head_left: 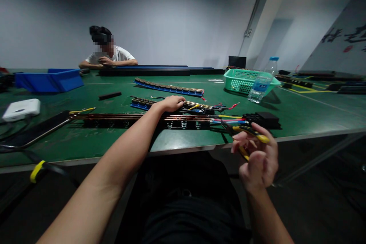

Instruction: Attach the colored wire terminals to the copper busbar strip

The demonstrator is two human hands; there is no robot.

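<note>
A long black rail with copper strips (126,117) lies along the near part of the green table, with yellow, red and blue wires at its right end. Behind it is a shorter strip on a blue base (140,103). My left hand (173,103) rests over this shorter strip, fingers curled down; what its fingertips hold, if anything, is hidden. My right hand (257,152), at the table's front edge, is wrapped round yellow-and-black pliers (248,131), whose jaws point left toward the wires. A black block (264,119) sits just beyond the pliers.
Another blue-based strip (171,87) lies farther back. At the right stand a green basket (243,81) and a water bottle (259,87). A blue bin (51,82) and a white box (22,109) are at the left. A person (110,55) leans on the far edge.
</note>
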